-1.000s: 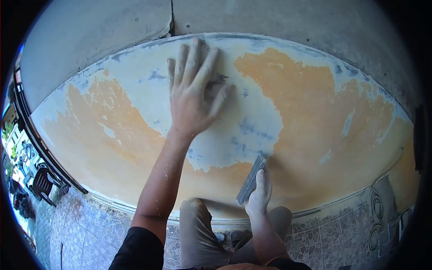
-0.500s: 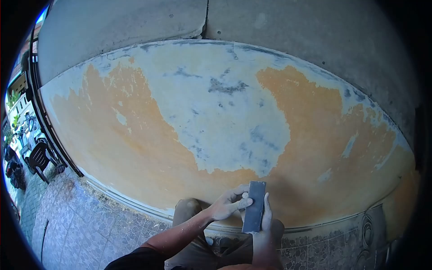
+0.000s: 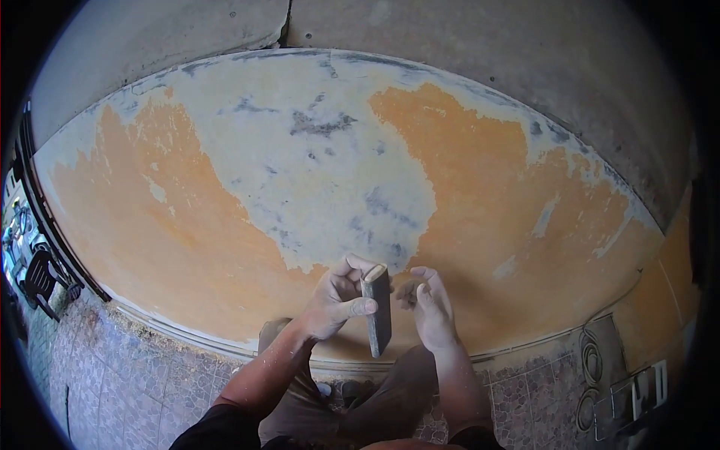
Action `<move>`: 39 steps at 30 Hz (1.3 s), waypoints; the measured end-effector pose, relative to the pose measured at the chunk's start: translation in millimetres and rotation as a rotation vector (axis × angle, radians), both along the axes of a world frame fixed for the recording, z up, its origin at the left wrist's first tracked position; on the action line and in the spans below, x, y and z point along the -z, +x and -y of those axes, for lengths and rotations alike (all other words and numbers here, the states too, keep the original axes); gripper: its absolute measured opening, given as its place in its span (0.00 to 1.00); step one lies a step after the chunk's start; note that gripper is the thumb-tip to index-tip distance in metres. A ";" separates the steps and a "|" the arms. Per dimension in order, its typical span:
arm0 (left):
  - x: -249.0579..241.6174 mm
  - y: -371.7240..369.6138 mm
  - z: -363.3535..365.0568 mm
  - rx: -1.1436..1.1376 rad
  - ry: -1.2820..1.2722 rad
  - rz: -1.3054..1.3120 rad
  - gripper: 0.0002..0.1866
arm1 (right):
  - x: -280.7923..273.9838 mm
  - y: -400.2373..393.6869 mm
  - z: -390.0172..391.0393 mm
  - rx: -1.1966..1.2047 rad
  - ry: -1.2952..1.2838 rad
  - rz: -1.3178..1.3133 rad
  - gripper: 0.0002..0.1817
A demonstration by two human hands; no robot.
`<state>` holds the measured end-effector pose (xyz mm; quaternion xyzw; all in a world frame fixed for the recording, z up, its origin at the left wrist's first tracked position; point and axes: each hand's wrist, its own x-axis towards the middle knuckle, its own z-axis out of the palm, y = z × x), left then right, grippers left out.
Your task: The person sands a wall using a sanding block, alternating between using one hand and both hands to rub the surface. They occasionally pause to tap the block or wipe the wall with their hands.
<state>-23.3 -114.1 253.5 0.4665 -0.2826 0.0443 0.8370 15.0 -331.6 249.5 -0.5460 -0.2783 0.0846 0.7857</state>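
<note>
One block point(image 3: 381, 315), grey-faced and slightly tilted, is in our left hand point(image 3: 334, 305), gripped near its upper end between thumb and fingers. We have our right hand point(image 3: 435, 309) partly open, fingers bent, just beside the block; can't tell if the fingertips touch it. Both hands are dusty, in front of the orange wall point(image 3: 480, 172), below its pale patch point(image 3: 322, 187), above our knees.

Toward six o'clock, our left hand point(image 3: 335, 301) grips a grey block point(image 3: 379, 315); our right hand point(image 3: 435, 311) hovers, half-open, just beside it toward five.
</note>
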 end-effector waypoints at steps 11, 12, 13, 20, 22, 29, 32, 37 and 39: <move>-209.0 49.4 21.4 -1.109 0.308 0.820 0.22 | -236.9 121.2 24.9 1.343 -0.320 1.323 0.26; -221.0 58.5 29.3 -1.243 0.413 0.915 0.23 | -241.0 127.3 21.7 1.440 -0.432 1.403 0.27; -227.7 74.6 34.8 -1.278 0.522 1.000 0.22 | -240.0 134.8 18.1 1.459 -0.384 1.438 0.25; -212.9 113.9 52.6 -1.614 0.796 1.198 0.17 | -243.4 142.9 16.3 1.484 -0.367 1.441 0.16; -164.1 109.7 62.4 -1.594 0.873 1.143 0.20 | -242.4 134.2 13.2 1.455 -0.394 1.375 0.16; -119.5 90.3 20.6 -1.519 1.049 1.168 0.22 | -243.9 122.3 14.9 1.338 -0.436 1.221 0.22; -199.0 98.0 3.4 -1.711 0.722 1.033 0.17 | -242.7 121.2 15.8 1.317 -0.440 1.206 0.23; -236.8 105.8 0.4 -1.920 0.464 1.012 0.17 | -243.3 119.2 10.0 1.341 -0.414 1.157 0.23; -173.7 101.4 14.9 -1.799 0.719 1.008 0.19 | -243.3 120.2 9.5 1.320 -0.395 1.169 0.23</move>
